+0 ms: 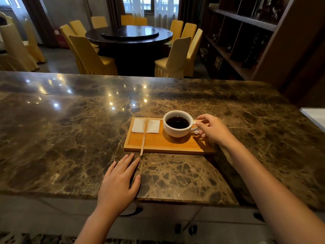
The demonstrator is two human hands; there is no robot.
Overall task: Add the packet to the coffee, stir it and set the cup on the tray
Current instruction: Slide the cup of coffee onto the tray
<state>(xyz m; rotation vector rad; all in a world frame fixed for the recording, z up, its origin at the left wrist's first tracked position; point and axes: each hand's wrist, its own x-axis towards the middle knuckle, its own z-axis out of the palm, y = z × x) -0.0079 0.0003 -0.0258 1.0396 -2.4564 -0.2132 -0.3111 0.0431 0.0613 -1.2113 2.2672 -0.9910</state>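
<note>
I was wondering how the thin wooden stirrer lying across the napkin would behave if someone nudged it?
The stirrer looks thin and light, so it would probably skid easily. It overhangs the tray edge, so a nudge on that end may pivot or tip it. It looks flat, so rolling seems unlikely.

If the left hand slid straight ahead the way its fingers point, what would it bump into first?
Probably the wooden stirrer, whose near end sticks out over the tray's front edge just ahead of the left hand; the tray edge sits right behind it.
</note>
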